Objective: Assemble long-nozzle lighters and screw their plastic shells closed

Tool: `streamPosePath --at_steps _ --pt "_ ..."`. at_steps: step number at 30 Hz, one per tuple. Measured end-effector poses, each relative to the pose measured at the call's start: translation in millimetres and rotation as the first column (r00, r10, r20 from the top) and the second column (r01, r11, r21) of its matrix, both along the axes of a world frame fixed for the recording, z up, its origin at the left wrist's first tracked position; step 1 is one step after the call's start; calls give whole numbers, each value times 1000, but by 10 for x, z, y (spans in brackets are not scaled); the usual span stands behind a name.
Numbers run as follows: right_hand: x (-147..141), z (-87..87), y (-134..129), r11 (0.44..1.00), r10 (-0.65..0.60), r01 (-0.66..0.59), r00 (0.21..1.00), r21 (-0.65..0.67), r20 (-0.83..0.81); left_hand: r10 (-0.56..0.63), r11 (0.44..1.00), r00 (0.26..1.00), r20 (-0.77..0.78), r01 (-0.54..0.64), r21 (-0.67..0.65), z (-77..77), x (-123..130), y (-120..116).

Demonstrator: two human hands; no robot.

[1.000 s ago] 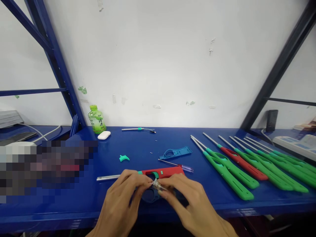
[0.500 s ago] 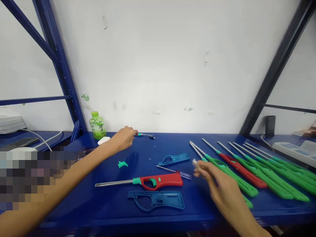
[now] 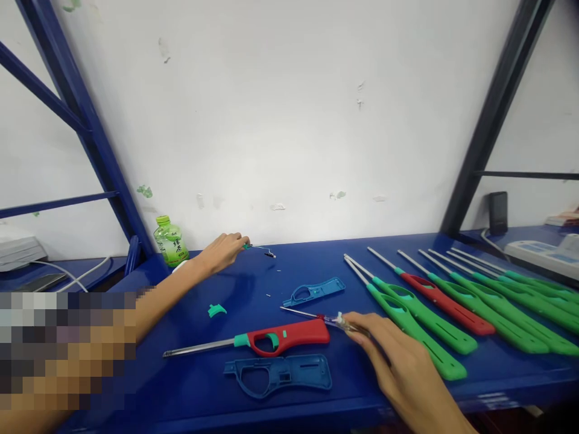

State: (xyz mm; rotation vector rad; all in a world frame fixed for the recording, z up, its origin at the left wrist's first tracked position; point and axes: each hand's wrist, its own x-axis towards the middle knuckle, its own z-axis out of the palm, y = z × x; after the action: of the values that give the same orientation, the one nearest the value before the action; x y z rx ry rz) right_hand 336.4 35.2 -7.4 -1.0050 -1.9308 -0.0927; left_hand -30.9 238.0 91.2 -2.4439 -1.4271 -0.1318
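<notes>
My left hand (image 3: 228,250), fingers pinched, holds a thin part with a green end and wires (image 3: 260,248) at the far edge of the blue table. My right hand (image 3: 384,346) has its fingers closed on a small clear part with a white tip (image 3: 342,321), just over the handle of the screwdriver (image 3: 301,312). A red lighter (image 3: 294,336) lies before it. Two blue casing halves (image 3: 321,292) (image 3: 305,372) lie behind and in front of the lighter. A green trigger piece (image 3: 217,310) rests to the left.
Several green lighters (image 3: 420,325) and one red lighter (image 3: 447,301) lie in a row at the right. A green bottle (image 3: 170,242) stands at the back left, beside a white object (image 3: 180,266). The blue table (image 3: 181,398) meets a white wall; upright posts stand at both sides.
My right hand has moved left and down, bringing the clear part over the screwdriver handle. My left hand has lifted the wired part slightly. The camera view has tilted a little.
</notes>
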Motion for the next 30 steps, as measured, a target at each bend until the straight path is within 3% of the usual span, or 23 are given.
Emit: streamPosePath --at_steps 3,6,10,13,15,18,22,25,30 --pt "29 -1 -18 1000 1 -3 999 -27 -45 -65 995 995 81 59 77 141 -100 -488" --pt "55 5 -11 998 -34 29 996 -57 -81 -141 982 971 192 112 154 117 -190 -1138" --pt "42 9 7 989 -129 122 989 -87 -77 -187 963 925 331 106 249 -240 -220 -1999" --pt "-19 28 -20 988 -142 137 988 -71 -57 -171 976 851 496 77 205 -595 -185 -2404" --pt "-86 58 -74 992 -110 107 993 -69 -49 -151 982 821 550 58 182 -769 -155 -2532" --pt "-221 111 -181 990 15 -17 1000 -137 -12 -119 990 793 597 48 133 -882 -114 -2573" --pt "-391 109 -236 968 179 -161 981 -193 79 -77 997 772 631 49 62 -872 -77 -2516" --pt "-428 34 -185 960 239 -218 965 -176 105 -42 999 786 616 47 9 -856 -58 -2492" --pt "-366 -76 -124 923 308 -278 948 -264 79 -2 997 818 575 43 -58 -838 -41 -2527"
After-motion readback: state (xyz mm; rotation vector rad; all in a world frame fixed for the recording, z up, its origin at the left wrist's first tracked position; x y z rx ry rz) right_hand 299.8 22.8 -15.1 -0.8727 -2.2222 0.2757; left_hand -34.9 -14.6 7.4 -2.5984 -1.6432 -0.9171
